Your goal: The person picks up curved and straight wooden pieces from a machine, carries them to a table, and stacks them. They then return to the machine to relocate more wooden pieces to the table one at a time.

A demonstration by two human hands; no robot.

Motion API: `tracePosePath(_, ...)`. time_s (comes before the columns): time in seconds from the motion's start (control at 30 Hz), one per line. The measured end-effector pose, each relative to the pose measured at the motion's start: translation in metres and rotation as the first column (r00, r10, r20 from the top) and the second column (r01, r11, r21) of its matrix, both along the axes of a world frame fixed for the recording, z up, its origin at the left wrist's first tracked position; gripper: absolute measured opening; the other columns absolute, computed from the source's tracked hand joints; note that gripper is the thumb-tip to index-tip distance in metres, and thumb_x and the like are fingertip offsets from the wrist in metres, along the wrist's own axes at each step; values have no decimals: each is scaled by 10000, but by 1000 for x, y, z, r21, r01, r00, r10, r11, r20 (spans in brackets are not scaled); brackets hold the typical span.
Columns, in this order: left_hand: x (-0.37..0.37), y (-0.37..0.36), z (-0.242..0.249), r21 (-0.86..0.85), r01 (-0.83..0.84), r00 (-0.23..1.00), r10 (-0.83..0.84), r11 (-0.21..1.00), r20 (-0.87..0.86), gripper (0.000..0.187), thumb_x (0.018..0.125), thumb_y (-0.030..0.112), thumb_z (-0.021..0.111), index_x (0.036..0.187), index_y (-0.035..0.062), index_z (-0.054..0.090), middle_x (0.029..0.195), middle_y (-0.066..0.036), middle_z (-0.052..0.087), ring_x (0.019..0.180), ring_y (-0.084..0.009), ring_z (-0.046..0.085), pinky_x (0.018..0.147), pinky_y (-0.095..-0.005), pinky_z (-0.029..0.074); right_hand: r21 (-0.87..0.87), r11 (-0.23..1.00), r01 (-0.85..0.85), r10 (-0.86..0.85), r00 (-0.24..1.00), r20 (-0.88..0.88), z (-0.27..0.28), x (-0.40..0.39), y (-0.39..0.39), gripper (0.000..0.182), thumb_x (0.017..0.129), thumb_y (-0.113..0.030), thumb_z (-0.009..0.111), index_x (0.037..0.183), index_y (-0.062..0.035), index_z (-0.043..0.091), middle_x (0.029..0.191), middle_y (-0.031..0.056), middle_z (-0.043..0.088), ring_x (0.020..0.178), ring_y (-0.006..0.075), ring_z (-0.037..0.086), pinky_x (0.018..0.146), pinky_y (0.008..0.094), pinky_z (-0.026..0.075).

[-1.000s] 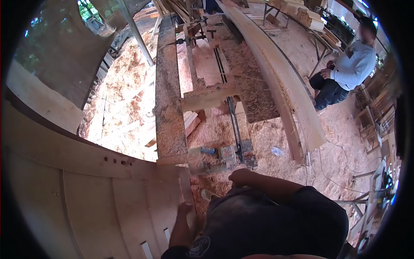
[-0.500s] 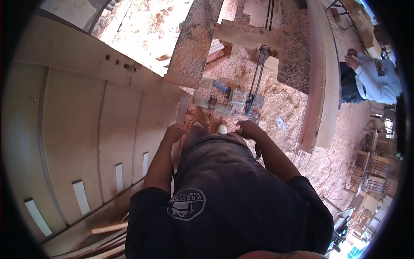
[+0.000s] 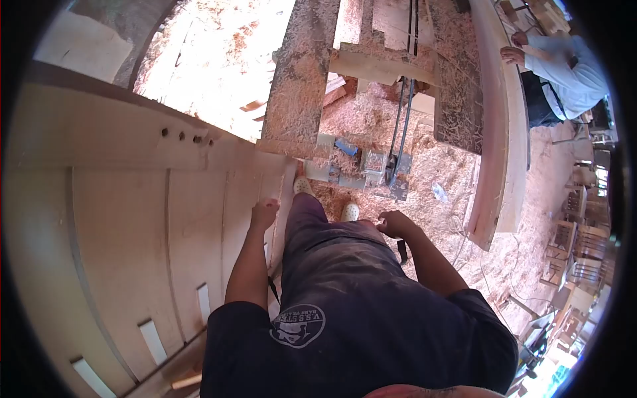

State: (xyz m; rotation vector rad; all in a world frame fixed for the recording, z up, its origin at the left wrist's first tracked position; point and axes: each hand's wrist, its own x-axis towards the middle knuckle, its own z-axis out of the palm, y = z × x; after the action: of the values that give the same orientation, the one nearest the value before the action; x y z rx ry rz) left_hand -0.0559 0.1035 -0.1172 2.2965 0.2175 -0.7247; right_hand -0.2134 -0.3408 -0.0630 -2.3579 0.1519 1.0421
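My left hand [image 3: 265,213] hangs at my side in a loose fist, beside a large wooden panel [image 3: 199,199] with slats. Nothing shows in its fingers. My right hand [image 3: 397,224] is by my hip near the dark apron [image 3: 358,265]; its fingers are loosely bent and apart, with no object in them. In front of my feet, a sawdust-covered machine has a long plank bed [image 3: 302,79], drive belts [image 3: 398,126] and a blue part [image 3: 346,146].
Sawdust covers the floor [image 3: 458,172], where a cable and a clear plastic piece [image 3: 439,192] lie. A long timber beam [image 3: 492,166] runs along the right. Beyond it stands another person [image 3: 564,73], hands at the beam. Wooden chairs [image 3: 584,249] are stacked farther right.
My body has stepped forward, one foot now ahead along the panel. My left hand has swung slightly back from my leg. The other person's hands have moved nearer the beam.
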Motion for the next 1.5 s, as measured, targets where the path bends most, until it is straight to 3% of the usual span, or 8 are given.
tracePosePath(0.13,80,-39,7,-269,-241,963,264,932,50,241,885,245,698,1039,64,740,973,-139,751,945,-252,731,864,-370,554,6,995,103,-103,994,-40,30,72,3,472,873,-351,697,1214,-25,681,1163,223,704,1128,380,656,995,455,509)
tracePosePath(0.27,197,-78,-31,-366,-105,900,245,925,361,268,892,244,704,1052,29,712,911,-85,732,859,-182,693,789,-328,537,-85,983,163,-149,977,151,28,182,-2,465,899,-362,680,1212,-18,674,1222,219,677,1183,391,614,1040,460,477)
tracePosePath(0.5,418,-117,-48,-488,-596,625,750,638,217,235,895,108,670,1095,-14,677,840,-49,661,702,-123,603,652,-273,499,-87,966,244,-170,850,499,16,458,30,514,922,-321,669,1314,1,588,1341,252,572,1280,391,543,1105,488,424)
tracePosePath(0.53,447,-109,-71,-431,-665,619,773,610,139,261,882,159,642,1093,18,708,989,-131,723,902,-223,676,839,-347,519,-74,961,266,-189,830,525,6,500,38,522,925,-310,668,1334,-2,569,1365,246,556,1293,394,531,1116,498,414)
tracePosePath(0.73,560,-91,-145,76,-291,955,285,954,84,466,842,233,735,1255,47,627,1230,-167,667,1112,-309,654,956,-413,523,-225,924,310,1,585,811,-106,675,55,680,898,-396,671,1454,-62,466,1520,202,422,1419,407,385,1167,548,325)
tracePosePath(0.97,643,-83,-236,373,201,970,-237,906,53,748,734,303,858,1391,137,540,1361,-170,573,1279,-356,548,1047,-465,487,-240,893,380,-4,541,841,-118,714,63,663,852,-435,666,1425,-141,511,1532,192,404,1439,408,342,1163,592,269)
tracePosePath(1.27,731,-141,-312,403,577,813,-547,711,-199,1241,609,433,925,1610,220,222,1660,-171,254,1507,-343,316,1205,-590,269,-339,884,323,76,614,785,-117,720,55,703,857,-427,620,1468,-113,469,1563,218,362,1413,454,337,1088,622,289)
tracePosePath(1.5,764,-149,-364,222,732,678,-657,644,-329,1305,554,272,923,1610,95,178,1507,-251,429,1379,-420,465,1123,-479,432,-378,878,294,87,678,729,-119,716,55,729,861,-437,611,1493,-109,452,1574,247,340,1424,455,324,1108,609,256)
